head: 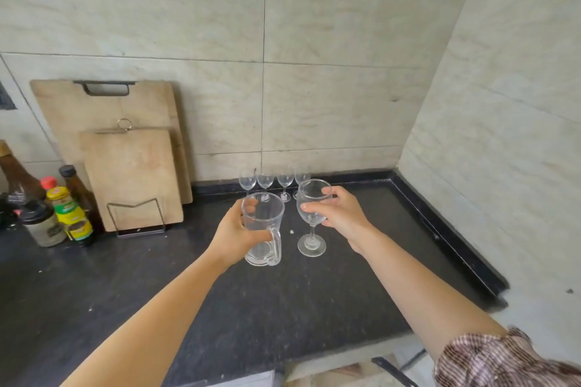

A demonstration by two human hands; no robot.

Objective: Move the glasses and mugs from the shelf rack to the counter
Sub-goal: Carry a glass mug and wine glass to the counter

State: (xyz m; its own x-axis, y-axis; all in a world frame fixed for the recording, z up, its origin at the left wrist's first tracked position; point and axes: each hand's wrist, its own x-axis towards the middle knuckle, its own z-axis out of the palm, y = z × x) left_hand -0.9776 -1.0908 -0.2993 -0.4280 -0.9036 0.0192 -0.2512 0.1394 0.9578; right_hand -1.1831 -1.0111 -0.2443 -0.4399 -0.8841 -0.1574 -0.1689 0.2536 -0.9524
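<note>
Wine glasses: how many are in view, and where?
5. Four glasses in a row by the back wall; a fifth glass in the right hand. The mug may hide more.

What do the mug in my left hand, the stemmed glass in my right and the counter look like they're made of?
The mug looks like clear, glossy glass with thick walls; the dark surface shows through it. The stemmed glass looks like thinner clear glass, with bright glints on its foot. The counter looks like dark speckled stone, perhaps granite or a look-alike, with a dull sheen.
</note>
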